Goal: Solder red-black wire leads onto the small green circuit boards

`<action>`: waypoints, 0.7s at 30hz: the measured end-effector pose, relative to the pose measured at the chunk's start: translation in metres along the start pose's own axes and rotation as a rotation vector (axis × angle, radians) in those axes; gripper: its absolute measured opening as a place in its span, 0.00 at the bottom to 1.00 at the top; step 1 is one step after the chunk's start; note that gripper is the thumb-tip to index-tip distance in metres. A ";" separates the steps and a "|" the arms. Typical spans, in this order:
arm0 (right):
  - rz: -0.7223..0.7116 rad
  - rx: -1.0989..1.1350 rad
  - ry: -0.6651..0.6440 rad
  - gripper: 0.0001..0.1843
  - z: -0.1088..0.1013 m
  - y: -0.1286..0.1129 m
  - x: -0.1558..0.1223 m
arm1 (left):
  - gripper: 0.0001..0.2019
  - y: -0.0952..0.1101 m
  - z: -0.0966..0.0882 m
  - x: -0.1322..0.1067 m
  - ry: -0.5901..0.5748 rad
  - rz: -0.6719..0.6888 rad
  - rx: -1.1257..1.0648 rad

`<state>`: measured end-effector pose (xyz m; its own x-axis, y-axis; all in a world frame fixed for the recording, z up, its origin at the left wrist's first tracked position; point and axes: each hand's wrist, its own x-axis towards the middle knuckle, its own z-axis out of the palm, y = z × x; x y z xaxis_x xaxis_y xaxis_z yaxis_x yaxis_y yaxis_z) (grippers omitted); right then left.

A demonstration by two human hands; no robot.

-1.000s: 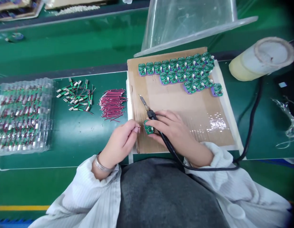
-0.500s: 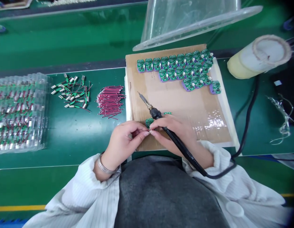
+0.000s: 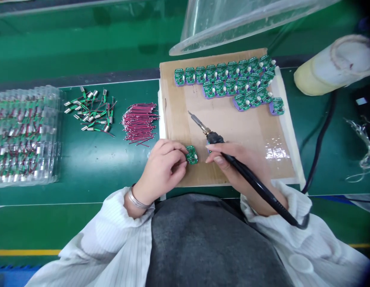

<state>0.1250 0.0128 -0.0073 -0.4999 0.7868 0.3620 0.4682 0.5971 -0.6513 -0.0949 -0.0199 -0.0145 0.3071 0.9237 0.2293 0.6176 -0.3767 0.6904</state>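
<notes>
My left hand (image 3: 163, 167) is curled at the front left of a cardboard sheet (image 3: 256, 135), its fingertips pinching a small green circuit board (image 3: 191, 154) that rests on the sheet. My right hand (image 3: 232, 161) grips a black soldering iron (image 3: 220, 141). The iron's metal tip points up and left, lifted clear of the board. The iron's black cable runs back over my right sleeve. Several more green circuit boards (image 3: 232, 81) lie in rows along the far edge of the cardboard.
On the green mat, left of the cardboard, lie a bundle of red wires (image 3: 139, 123) and a pile of small green-wired parts (image 3: 91, 109). A clear plastic tray (image 3: 23, 135) sits far left. A clear hood (image 3: 232, 20) and a cream cylinder (image 3: 334, 65) stand behind.
My two hands, joined over the board half a second ago, have parted. My left hand now keeps the board, and my right hand has moved right with the iron.
</notes>
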 end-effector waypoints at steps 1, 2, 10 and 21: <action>-0.014 0.006 0.010 0.11 -0.002 0.000 -0.001 | 0.06 -0.001 0.001 0.001 -0.011 0.006 -0.007; -0.028 0.008 0.026 0.12 -0.004 0.000 -0.002 | 0.06 -0.001 0.002 0.001 -0.018 0.003 -0.013; 0.197 0.070 0.129 0.13 -0.012 -0.010 -0.012 | 0.07 -0.004 0.004 0.001 -0.024 -0.035 -0.031; 0.213 0.118 0.222 0.12 -0.025 -0.014 -0.026 | 0.07 -0.006 0.006 0.001 0.005 -0.076 -0.081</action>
<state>0.1496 -0.0118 0.0092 -0.2229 0.9147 0.3370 0.4510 0.4033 -0.7962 -0.0934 -0.0172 -0.0224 0.2576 0.9498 0.1776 0.5781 -0.2988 0.7593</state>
